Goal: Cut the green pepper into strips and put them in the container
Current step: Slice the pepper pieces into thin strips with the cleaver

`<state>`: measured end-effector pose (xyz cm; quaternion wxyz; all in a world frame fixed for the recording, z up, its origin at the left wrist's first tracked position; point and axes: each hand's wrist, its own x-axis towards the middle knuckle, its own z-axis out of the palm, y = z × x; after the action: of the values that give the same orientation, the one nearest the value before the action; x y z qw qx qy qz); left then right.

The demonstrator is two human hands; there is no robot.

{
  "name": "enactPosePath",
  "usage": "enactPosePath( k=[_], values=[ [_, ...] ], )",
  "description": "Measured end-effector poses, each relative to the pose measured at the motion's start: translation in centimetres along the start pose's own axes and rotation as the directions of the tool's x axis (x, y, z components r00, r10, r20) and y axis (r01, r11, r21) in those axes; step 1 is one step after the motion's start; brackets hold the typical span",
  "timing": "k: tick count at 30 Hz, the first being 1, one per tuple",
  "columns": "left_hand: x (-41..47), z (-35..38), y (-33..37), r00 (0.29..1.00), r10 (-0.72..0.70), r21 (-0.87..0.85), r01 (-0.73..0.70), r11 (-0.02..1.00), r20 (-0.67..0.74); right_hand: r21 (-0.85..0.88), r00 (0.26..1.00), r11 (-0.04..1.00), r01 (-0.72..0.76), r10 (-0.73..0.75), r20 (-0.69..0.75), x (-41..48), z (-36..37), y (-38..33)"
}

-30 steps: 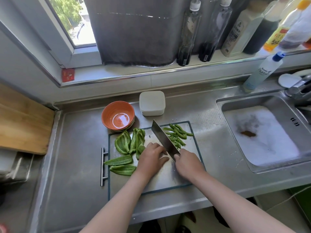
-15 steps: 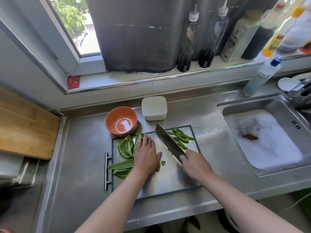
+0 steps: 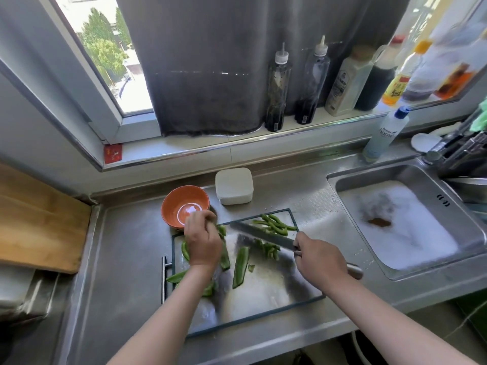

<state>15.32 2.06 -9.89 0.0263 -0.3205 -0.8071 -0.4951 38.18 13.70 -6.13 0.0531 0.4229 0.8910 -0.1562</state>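
Observation:
A glass cutting board lies on the steel counter. Cut green pepper strips are heaped at its back right corner, and a few more lie under the blade. One long pepper piece lies alone mid-board. My left hand is at the board's back left, fingers curled over the uncut pepper pieces, seemingly gripping one. My right hand grips the handle of a cleaver, whose blade is held above the board and points left. An orange bowl and a white lidded container stand behind the board.
A sink full of foam lies to the right, with a tap and a dish soap bottle behind it. Several sauce bottles line the window sill. A wooden board lies at the far left.
My left hand moved from mid-board back and left onto the uncut pepper pile. The cleaver lifted off the board and swung to point left. A long pepper piece now lies bare mid-board.

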Motion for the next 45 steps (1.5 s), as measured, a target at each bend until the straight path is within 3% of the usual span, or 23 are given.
enactPosePath(
  k=[2,4,5,7,10,12,13,15,17,18,20,22,25,27,29,33,38,42,45],
  values=[
    [1.1,-0.1,1.3,0.953,0.049,-0.013,-0.047,0.999,0.299,-0.068,0.999,0.996,0.05,-0.05,-0.006,-0.1,-0.4,0.1],
    [1.4,0.8,2.9,0.759,0.019,0.011,-0.034,0.999,0.651,-0.14,0.994,0.985,0.104,-0.106,-0.006,-0.1,-0.6,-0.2],
    [1.2,1.4,3.6,0.647,-0.004,0.044,-0.046,0.998,0.762,-0.162,0.992,0.979,0.126,-0.128,-0.003,-0.1,-0.6,-0.3],
    [0.7,2.9,4.8,0.503,-0.032,0.092,-0.094,0.991,0.864,-0.192,0.987,0.969,0.156,-0.158,0.006,-0.1,-0.6,-0.6],
    [0.7,4.6,5.8,0.443,-0.082,0.16,-0.142,0.977,0.893,-0.205,0.981,0.96,0.192,-0.193,0.013,-0.1,-0.7,-0.6],
    [0.9,4.8,5.6,0.441,-0.136,0.199,-0.098,0.975,0.887,-0.19,0.98,0.962,0.197,-0.198,0.014,-0.1,-0.6,-0.5],
    [1.1,4.5,5.4,0.473,-0.158,0.205,-0.048,0.978,0.867,-0.178,0.981,0.965,0.194,-0.195,0.014,-0.1,-0.6,-0.4],
    [1.7,3.5,4.7,0.641,-0.162,0.172,0.048,0.984,0.75,-0.147,0.984,0.973,0.18,-0.18,0.012,0.0,-0.7,-0.2],
    [2.1,1.8,4.0,0.857,-0.158,0.092,0.129,0.987,0.49,-0.107,0.99,0.984,0.143,-0.143,0.011,0.0,-0.9,0.0],
    [2.0,1.0,3.7,0.928,-0.158,0.046,0.152,0.987,0.336,-0.072,0.994,0.991,0.112,-0.111,0.016,0.1,-0.9,0.1],
    [1.3,-0.3,2.6,0.97,-0.198,0.046,0.193,0.98,0.139,0.044,0.999,0.999,0.027,-0.028,0.034,0.3,-0.9,0.1],
    [0.0,-0.6,1.1,0.948,-0.194,0.12,0.168,0.978,0.252,0.174,0.996,0.983,-0.065,0.054,0.07,0.6,-0.8,-0.3],
    [-2.3,0.3,-1.0,0.758,-0.07,0.27,-0.143,0.952,0.648,0.301,0.988,0.943,-0.139,0.109,0.114,1.1,-0.3,-1.4],
    [-3.3,1.0,-1.7,0.657,0.009,0.335,-0.396,0.855,0.754,0.331,0.983,0.93,-0.162,0.121,0.141,1.4,0.2,-2.1],
    [-3.7,1.1,-2.3,0.629,0.068,0.377,-0.546,0.748,0.775,0.334,0.977,0.926,-0.178,0.125,0.175,1.5,0.8,-2.6],
    [-3.3,-0.4,-3.8,0.68,0.114,0.468,-0.606,0.643,0.724,0.301,0.966,0.933,-0.199,0.135,0.218,1.2,1.8,-3.4],
    [-3.2,-0.3,-4.7,0.725,0.188,0.439,-0.579,0.687,0.662,0.29,0.952,0.92,-0.262,0.197,0.234,0.6,2.7,-3.2],
    [-3.8,1.3,-3.4,0.647,0.267,0.289,-0.62,0.729,0.714,0.289,0.944,0.907,-0.306,0.249,0.216,0.3,2.5,-2.7],
    [-4.1,2.2,-2.3,0.543,0.238,0.215,-0.641,0.737,0.805,0.331,0.943,0.887,-0.323,0.274,0.187,0.0,2.0,-2.5]
  ],
)
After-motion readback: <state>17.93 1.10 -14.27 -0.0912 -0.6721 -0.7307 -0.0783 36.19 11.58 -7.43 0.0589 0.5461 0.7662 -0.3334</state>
